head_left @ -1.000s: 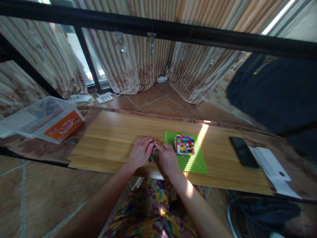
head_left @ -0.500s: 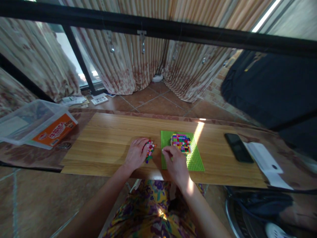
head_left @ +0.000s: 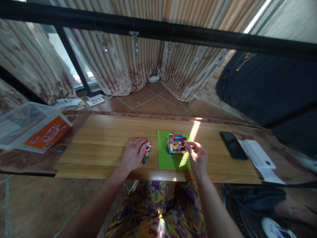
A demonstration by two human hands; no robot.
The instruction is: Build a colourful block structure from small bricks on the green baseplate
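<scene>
A block of many-coloured toy bricks point(head_left: 176, 143) stands on the green studded baseplate point(head_left: 162, 160). At the block's right edge is my right hand point(head_left: 198, 159), thumb and forefinger pinched together; anything between the fingertips is too small to make out. Left of the baseplate, a small heap of loose bricks point(head_left: 147, 152) lies on the wooden board. My left hand point(head_left: 133, 154) rests palm down on the board with fingers loosely curved, against the heap's left side and partly covering it.
On the right lie a black phone point(head_left: 233, 145) and a white flat object point(head_left: 257, 158). A clear plastic bin point(head_left: 37, 127) with an orange label stands at the far left. A dark metal bar point(head_left: 158, 31) crosses above, in front of striped curtains point(head_left: 119, 66).
My right hand has moved right, from the baseplate's left part to the block's right edge. My left hand stays by the loose bricks. The whole view has shifted slightly.
</scene>
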